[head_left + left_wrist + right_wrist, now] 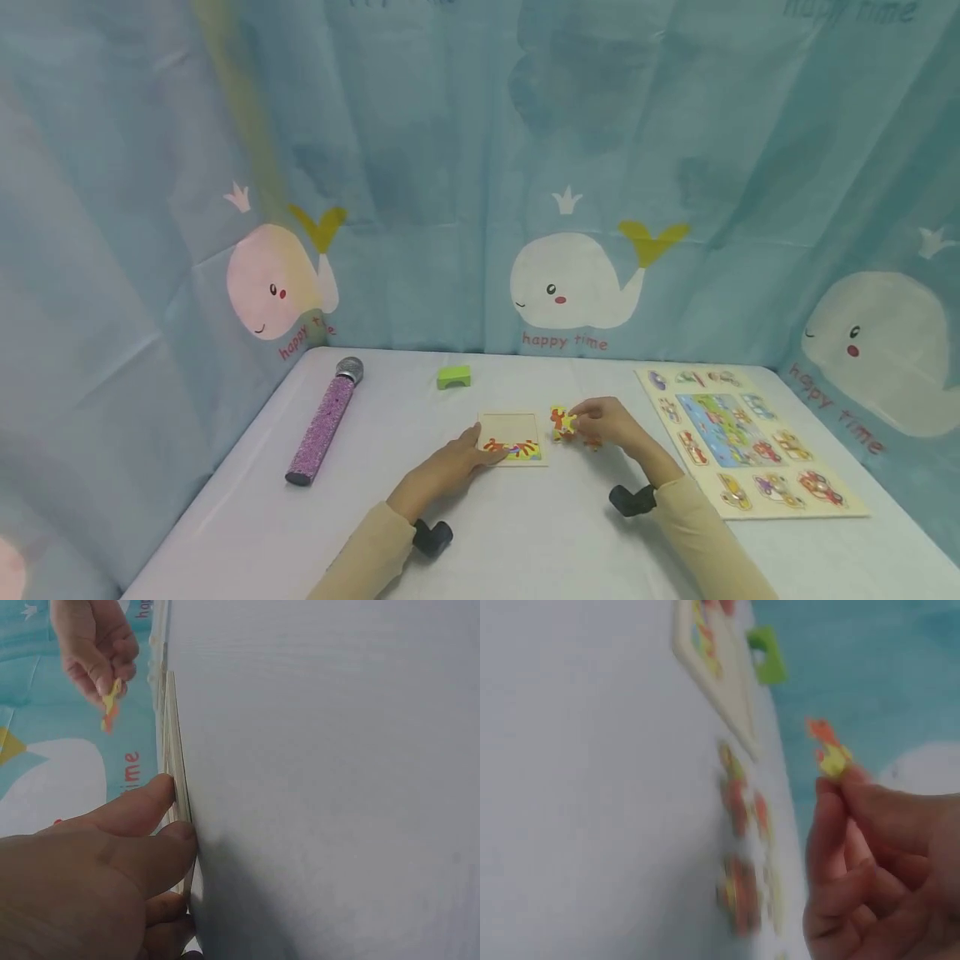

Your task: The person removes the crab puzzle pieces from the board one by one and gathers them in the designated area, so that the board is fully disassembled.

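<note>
A small wooden puzzle tray (510, 423) lies on the white table, its lower strip filled with red and yellow pieces and its upper part bare. My left hand (452, 465) grips the tray at its near left corner; in the left wrist view the thumb and fingers (161, 847) are at the tray's edge. To the right of the tray, my right hand (609, 423) pinches a yellow and orange puzzle piece (832, 754) between thumb and fingertips, raised off the table. Several loose puzzle pieces (739, 896) lie beneath that hand, blurred in the right wrist view.
A green arch block (453, 377) stands behind the tray. On the left lies a pink glittery microphone (325, 427). A large wooden picture puzzle board (765, 510) lies at the right, near my right forearm. Whale-printed blue curtain (450, 275) hangs around the table.
</note>
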{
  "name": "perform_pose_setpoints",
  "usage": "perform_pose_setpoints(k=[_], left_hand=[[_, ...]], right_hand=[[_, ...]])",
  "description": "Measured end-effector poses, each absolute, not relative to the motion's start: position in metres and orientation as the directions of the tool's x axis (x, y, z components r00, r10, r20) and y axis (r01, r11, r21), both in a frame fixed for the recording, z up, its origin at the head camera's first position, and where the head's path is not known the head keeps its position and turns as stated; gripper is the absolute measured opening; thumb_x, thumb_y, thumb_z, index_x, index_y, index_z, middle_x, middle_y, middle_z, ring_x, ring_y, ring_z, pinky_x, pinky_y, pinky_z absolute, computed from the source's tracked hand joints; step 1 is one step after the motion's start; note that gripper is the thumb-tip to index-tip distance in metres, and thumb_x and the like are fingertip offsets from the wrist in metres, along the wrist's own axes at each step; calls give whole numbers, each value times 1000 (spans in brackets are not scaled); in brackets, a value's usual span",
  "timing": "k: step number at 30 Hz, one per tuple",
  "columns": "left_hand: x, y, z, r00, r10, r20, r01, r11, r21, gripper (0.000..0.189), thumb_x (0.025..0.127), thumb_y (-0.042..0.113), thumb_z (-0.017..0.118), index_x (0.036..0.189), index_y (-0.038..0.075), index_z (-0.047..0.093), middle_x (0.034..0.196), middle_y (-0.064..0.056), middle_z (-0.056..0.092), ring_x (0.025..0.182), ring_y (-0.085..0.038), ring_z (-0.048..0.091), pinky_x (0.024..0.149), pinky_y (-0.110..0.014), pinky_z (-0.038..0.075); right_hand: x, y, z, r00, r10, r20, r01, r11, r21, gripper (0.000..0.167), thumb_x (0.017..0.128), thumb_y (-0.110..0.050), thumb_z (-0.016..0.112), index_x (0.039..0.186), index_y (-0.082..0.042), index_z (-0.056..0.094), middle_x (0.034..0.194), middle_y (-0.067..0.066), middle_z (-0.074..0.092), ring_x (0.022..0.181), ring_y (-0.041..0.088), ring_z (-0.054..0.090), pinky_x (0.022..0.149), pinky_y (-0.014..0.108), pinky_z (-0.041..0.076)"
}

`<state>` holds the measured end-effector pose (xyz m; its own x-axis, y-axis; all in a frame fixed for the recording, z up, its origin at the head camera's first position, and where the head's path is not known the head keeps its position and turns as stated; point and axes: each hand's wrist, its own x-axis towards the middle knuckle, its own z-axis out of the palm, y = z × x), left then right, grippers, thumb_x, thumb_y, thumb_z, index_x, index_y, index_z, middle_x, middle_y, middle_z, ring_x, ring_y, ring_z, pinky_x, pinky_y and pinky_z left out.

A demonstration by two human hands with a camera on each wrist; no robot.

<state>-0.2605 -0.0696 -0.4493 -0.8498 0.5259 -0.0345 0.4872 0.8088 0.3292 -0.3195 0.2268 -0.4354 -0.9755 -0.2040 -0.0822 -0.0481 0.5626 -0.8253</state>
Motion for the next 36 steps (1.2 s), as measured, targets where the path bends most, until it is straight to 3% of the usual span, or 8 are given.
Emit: perform_pose_setpoints(k=[3, 10, 15, 22, 36], left_hand=[[-260, -70, -449, -855, 517, -33, 480, 814, 327, 37, 96, 22, 46, 131, 34, 50, 148, -22, 27, 136, -36, 29, 107, -49, 31], [-259, -71, -446, -842, 539, -20, 496, 789, 361, 37, 96, 19, 46, 130, 30, 52, 147, -25, 28, 136, -38, 28, 107, -52, 30], [-261, -72, -448, -836, 548, -7, 508, 779, 368, 36, 96, 20, 45, 131, 29, 52, 147, -25, 27, 137, -38, 26, 108, -51, 30], [-261, -72, -450, -830, 557, -10, 515, 774, 367, 37, 97, 18, 45, 131, 29, 51, 147, -25, 26, 137, -38, 25, 108, -50, 29], [-262, -70, -449, -858, 510, -54, 449, 798, 402, 37, 97, 24, 43, 133, 33, 48, 150, -22, 20, 139, -36, 22, 109, -50, 27]], right_hand=[[-318, 246, -437, -986, -143, -83, -9, 549, -836, 29, 84, -22, 66, 105, -1, 64, 93, 7, 70, 74, 12, 60, 59, 27, 47], [-312, 281, -440, -987, -54, -151, 95, 560, -823, 32, 84, -20, 66, 110, -1, 64, 83, 1, 69, 55, 9, 43, 51, 26, 39], [-308, 289, -439, -982, 26, -185, 162, 612, -774, 31, 83, -14, 66, 111, 1, 64, 78, 0, 65, 62, 11, 49, 54, 25, 41], [-306, 294, -441, -974, 68, -217, 209, 648, -732, 27, 81, -11, 67, 105, 2, 67, 61, -4, 60, 53, 9, 45, 50, 23, 37], [-307, 293, -443, -964, 133, -231, 259, 667, -698, 25, 80, -16, 68, 101, -3, 70, 62, -5, 61, 52, 8, 45, 50, 22, 38]])
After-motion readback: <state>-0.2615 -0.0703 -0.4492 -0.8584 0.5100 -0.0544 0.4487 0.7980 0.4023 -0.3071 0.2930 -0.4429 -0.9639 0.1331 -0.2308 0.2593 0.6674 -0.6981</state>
